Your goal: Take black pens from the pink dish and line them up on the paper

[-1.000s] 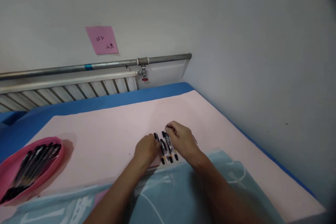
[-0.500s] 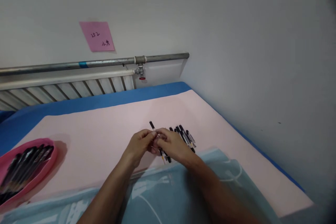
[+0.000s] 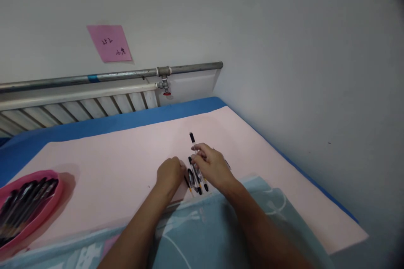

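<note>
My right hand [image 3: 213, 166] pinches a clear pen barrel with a black end [image 3: 192, 137], which points away from me above the pink sheet. Beneath its fingers lie several black-and-clear pen parts [image 3: 196, 178], side by side. To their left, my left hand [image 3: 171, 173] rests low over the sheet with its fingers curled closed. A thin dark stick with an orange tip [image 3: 190, 191] lies beside those fingertips; whether they grip it is hidden. A clear pen piece [image 3: 227, 164] shows past the right hand, which covers the other pieces there.
A pink basket [image 3: 59, 193] of black pens stands at the left. The pink sheet [image 3: 120, 164] lies on a blue surface [image 3: 132, 119]. Light blue patterned cloth [image 3: 202, 227] covers the near edge. A radiator with a pipe [image 3: 126, 76] and the right wall [image 3: 299, 92] bound the space.
My hands were together around a pen and have parted. The right hand has moved up and right with the pen barrel; the left has stayed low at the left of the loose pieces.
</note>
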Demonstrator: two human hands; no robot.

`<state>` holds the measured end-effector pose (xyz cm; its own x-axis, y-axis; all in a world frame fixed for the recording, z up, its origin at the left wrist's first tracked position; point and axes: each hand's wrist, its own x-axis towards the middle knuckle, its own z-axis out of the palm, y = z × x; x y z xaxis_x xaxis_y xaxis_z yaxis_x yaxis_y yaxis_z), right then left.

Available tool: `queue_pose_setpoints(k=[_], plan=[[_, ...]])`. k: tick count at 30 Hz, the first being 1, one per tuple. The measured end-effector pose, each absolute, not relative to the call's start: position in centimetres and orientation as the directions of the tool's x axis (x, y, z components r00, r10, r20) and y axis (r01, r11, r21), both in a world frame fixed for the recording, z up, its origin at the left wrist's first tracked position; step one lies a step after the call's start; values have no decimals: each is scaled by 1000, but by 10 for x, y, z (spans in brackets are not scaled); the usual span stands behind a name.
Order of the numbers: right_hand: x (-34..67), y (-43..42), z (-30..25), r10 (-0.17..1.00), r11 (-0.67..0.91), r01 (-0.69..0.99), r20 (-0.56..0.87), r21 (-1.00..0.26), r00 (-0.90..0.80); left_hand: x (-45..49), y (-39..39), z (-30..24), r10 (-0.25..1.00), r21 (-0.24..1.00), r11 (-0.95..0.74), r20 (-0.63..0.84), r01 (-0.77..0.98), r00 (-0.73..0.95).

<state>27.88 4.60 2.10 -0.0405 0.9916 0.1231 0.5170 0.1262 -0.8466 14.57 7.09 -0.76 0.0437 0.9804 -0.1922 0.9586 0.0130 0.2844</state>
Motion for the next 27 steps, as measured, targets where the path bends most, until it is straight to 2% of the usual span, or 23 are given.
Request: queue_pose_setpoints(k=[4, 7, 12, 16, 19, 23, 27], plan=[[279, 45, 19, 990, 140, 544, 133, -827, -51, 133, 65, -5, 976, 229, 19, -216, 973, 31], [278, 45, 17, 986, 165, 567, 154, -807, -68, 129, 61, -6, 971, 241, 34, -239, 970, 25], [276, 46, 13, 980, 195, 593, 181, -781, -85, 125, 62, -10, 971, 349, 104, -238, 931, -19], [276, 45, 15, 979, 199, 612, 180, -766, -94, 112, 69, -13, 968, 496, 215, -223, 841, -116], [276, 45, 17, 979, 202, 629, 175, -751, -105, 98, 72, -10, 964, 660, 260, -213, 705, -156], [270, 42, 17, 976, 209, 613, 121, -762, -183, 76, 69, 0, 964, 898, 254, -206, 359, -167], [256, 32, 10, 934, 254, 523, 64, -814, -352, 59, 66, 8, 961, 981, 194, -186, 21, -204]])
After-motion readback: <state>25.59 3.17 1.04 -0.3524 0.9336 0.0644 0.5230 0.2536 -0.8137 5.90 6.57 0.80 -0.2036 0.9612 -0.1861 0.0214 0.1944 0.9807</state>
